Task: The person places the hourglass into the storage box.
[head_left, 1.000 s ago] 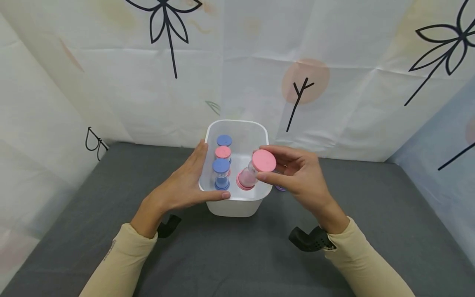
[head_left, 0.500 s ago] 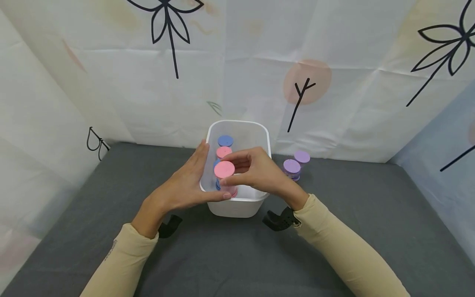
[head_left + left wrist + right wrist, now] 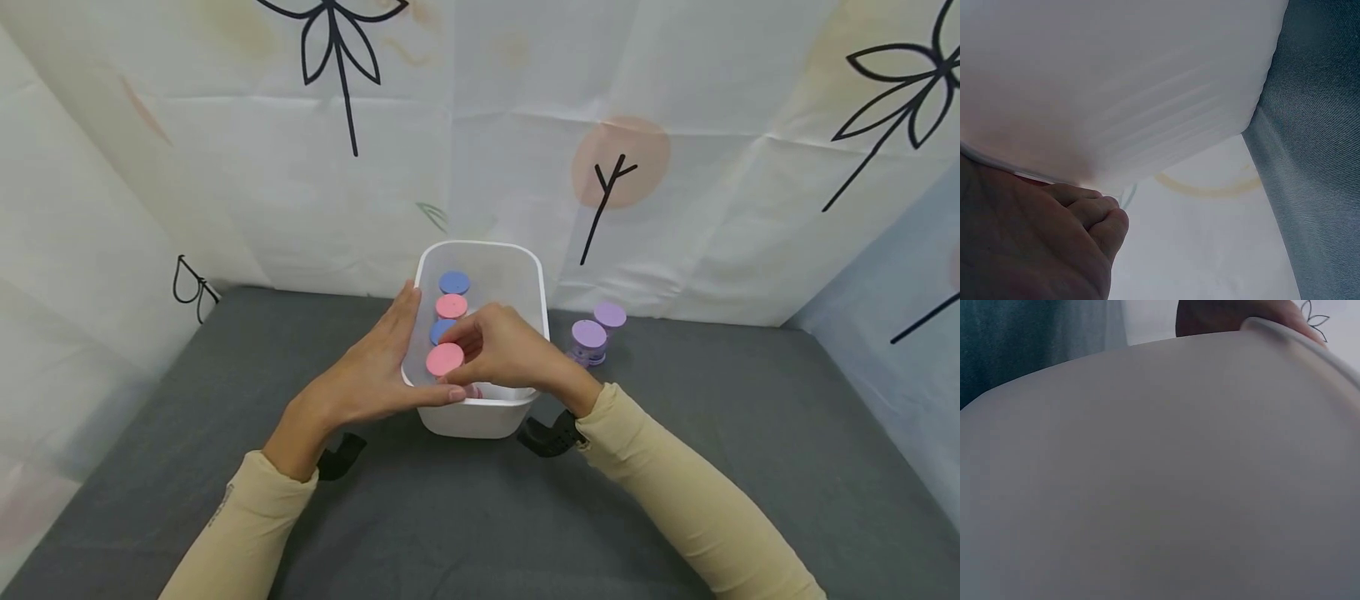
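A white plastic bin [image 3: 474, 422] stands on the table. My left hand [image 3: 367, 367] holds its near left corner, thumb along the front rim and fingers along the left side; in the left wrist view, fingers [image 3: 1110, 225] lie at the rim. Inside the bin, my right hand [image 3: 506, 350] pinches a pink-capped sand timer [image 3: 445, 359] near the front left corner. Behind it, along the left wall, stand a blue sand timer [image 3: 442, 332], a pink one [image 3: 452, 306] and another blue one [image 3: 453, 282]. The bin's wall [image 3: 1160, 475] fills most of the right wrist view, hiding the pinching fingers.
To the right of the bin, purple sand timers [image 3: 588, 335] stand together on the dark grey tabletop [image 3: 465, 517]. A white patterned cloth backdrop [image 3: 510, 167] hangs behind the table, close to the bin's far side.
My right hand has carried the pink sand timer leftward across the bin, then lowered it at the front end of the row. The left hand keeps its place on the bin.
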Tool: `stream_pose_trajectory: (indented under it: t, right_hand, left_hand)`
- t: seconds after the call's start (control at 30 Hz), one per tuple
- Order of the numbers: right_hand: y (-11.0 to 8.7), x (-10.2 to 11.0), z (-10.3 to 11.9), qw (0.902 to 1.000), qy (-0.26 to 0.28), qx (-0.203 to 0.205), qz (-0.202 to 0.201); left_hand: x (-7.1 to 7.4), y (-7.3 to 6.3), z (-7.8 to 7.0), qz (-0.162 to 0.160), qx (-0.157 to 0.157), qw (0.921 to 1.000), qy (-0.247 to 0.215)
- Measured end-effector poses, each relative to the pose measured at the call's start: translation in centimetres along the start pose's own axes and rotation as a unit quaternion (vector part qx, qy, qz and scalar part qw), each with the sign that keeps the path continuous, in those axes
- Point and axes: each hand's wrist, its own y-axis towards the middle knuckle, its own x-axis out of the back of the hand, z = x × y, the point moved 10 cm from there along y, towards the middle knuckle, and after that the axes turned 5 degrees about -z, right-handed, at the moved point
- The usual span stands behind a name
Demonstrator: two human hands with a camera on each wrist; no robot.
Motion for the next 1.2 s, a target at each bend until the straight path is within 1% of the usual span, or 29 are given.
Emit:
stream_pose_trajectory:
  t: [0.23, 0.43, 0.67, 0.83, 1.03, 1.2]
  right_hand:
    - [0.5, -0.5, 0.2, 0.9969, -0.077, 0.011, 0.011]
    - [0.7, -0.8, 0.4, 0.9914, -0.129, 0.018, 0.005]
    - [0.5, -1.0, 0.1, 0.9856, -0.169, -0.006, 0.003]
    - [0.2, -1.1, 0.1, 0.9841, -0.177, -0.004, 0.007]
    - [-0.2, -0.9, -0.1, 0.9873, -0.159, 0.001, 0.006]
    - [-0.4, -0.5, -0.4, 0.9889, -0.148, -0.012, -0.005]
  left_hand:
    - [0.2, 0.0, 0.0, -0.013, -0.009, 0.9999, -0.006]
    - [0.3, 0.0, -0.3, -0.017, -0.017, 0.9997, -0.005]
    - [0.2, 0.0, -0.2, -0.013, -0.013, 0.9998, -0.007]
    - [0.2, 0.0, -0.3, -0.016, -0.018, 0.9997, -0.009]
    - [0.2, 0.1, -0.3, -0.017, -0.022, 0.9996, -0.007]
    - [0.2, 0.1, -0.3, -0.019, -0.023, 0.9995, -0.009]
